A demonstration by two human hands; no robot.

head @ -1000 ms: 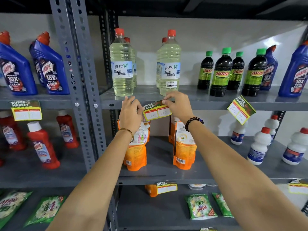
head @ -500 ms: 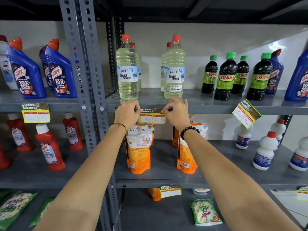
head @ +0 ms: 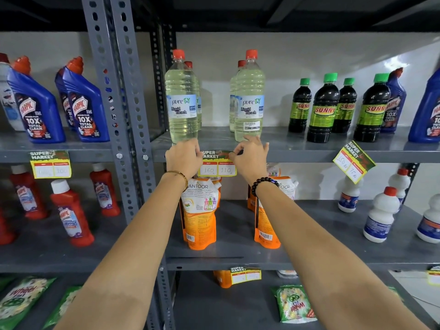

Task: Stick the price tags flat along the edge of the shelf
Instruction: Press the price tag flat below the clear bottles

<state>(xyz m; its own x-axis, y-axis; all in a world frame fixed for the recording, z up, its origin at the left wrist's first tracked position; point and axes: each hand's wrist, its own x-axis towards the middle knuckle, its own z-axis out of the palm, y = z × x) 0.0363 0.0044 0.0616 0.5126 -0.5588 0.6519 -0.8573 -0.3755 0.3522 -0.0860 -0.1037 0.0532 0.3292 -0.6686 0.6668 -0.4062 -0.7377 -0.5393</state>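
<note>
A yellow, red and green price tag (head: 217,166) reading 160 and 110 lies level against the front edge of the grey shelf (head: 297,156), below the liquid bleach bottles (head: 181,101). My left hand (head: 182,157) pinches its upper left corner and covers that end. My right hand (head: 250,156) pinches its upper right corner. Another price tag (head: 354,160) hangs tilted on the same edge, far to the right. A third price tag (head: 50,164) sits straight on the left bay's edge.
Orange refill pouches (head: 199,215) stand on the shelf below my hands. Blue cleaner bottles (head: 83,103) and dark green-capped bottles (head: 323,108) flank the bleach. A perforated grey upright (head: 119,110) divides the bays. White bottles (head: 381,217) stand at lower right.
The tag was slanted between my hands a second ago; it now sits level against the shelf edge, with both hands closer to its top corners. The view has shifted slightly.
</note>
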